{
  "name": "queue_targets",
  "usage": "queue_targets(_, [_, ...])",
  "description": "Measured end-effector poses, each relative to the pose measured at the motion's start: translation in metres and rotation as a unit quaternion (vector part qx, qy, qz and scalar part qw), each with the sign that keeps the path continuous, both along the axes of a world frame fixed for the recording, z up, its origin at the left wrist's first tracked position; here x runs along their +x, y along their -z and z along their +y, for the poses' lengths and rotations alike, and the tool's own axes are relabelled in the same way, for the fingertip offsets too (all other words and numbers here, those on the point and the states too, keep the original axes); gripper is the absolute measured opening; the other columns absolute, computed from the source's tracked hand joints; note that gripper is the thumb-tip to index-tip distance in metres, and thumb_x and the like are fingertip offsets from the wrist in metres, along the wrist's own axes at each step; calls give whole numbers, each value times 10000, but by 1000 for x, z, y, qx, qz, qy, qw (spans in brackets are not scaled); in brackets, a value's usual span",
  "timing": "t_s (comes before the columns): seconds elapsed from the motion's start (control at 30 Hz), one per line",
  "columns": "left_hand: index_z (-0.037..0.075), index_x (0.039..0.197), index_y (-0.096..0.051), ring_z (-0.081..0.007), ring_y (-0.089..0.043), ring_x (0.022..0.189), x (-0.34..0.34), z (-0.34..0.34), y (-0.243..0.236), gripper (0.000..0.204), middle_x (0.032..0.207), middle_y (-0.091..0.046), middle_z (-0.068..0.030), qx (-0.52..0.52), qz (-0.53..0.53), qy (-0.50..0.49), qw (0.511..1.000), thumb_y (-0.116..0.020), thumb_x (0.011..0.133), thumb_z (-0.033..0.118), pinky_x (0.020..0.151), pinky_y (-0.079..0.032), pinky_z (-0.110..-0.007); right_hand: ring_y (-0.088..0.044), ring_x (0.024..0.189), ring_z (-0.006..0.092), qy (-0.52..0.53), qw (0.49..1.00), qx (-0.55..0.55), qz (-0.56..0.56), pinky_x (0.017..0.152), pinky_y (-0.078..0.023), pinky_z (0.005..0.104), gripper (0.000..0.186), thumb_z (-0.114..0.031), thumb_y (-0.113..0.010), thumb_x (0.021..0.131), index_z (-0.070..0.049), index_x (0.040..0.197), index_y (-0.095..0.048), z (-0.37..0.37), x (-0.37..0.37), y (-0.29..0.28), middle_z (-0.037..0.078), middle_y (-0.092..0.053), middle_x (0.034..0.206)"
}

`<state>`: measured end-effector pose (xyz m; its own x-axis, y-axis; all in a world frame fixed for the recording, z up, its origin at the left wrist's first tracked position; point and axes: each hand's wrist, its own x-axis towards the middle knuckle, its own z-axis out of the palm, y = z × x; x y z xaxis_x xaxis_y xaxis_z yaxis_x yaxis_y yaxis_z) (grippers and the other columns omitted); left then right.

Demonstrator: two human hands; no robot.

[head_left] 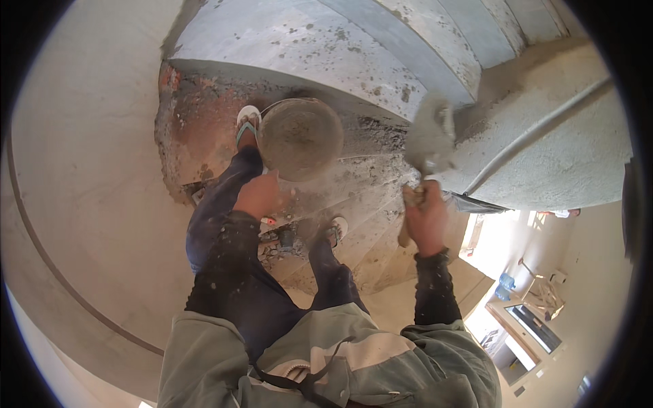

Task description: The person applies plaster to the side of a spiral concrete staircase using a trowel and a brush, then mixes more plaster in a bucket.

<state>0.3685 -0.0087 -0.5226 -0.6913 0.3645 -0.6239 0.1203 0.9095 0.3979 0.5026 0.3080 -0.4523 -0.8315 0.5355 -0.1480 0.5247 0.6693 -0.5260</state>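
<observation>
The right hand (427,216) closes its fingers around the wooden handle of a trowel (430,139), whose blade carries a load of grey mortar and is lifted to the right of the mortar pan (300,138). The left hand (258,195) sits just below and left of the pan at its rim; whether those fingers curl over the rim or only rest on it cannot be made out.

By my judgement the blade should stay level so the load does not slide off, and press flat onto the plastered wall edge (537,163) to the right of the pan, working upward in firm strokes, while the left hand steadies the pan.

The motion blurs the trowel blade. The pan hides the step beneath it, and the legs cover most of the lower stairs (367,197).
</observation>
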Motion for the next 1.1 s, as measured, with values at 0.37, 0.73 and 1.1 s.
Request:
queue_targets(0.37, [-112,1479,-302,-363,-379,1415,-61,-55,169,780,1502,-394,-279,290,37,-445,847,-653,928,316,1128,-332,-406,-677,846,418,-327,926,153,-109,746,-564,465,208,-161,-610,847,-2,952,-695,-73,-141,130,219,-694,882])
queue_targets(0.73, [-2,1292,-450,-227,-514,1071,-93,-54,186,468,1220,-510,-116,319,-73,-421,846,-678,934,196,941,-424,-368,-688,916,378,-349,897,-46,-266,784,-561,480,208,-131,-567,832,-28,938,-713,-131,-113,148,221,-701,999])
queue_targets(1.1, [110,1007,-472,-163,-567,904,-98,-66,190,234,1013,-557,-40,379,-152,-403,819,-590,856,-25,790,-480,-364,-674,961,415,167,962,75,-201,842,-542,509,303,-256,-609,892,-14,1074,-623,49,32,248,246,-679,992])
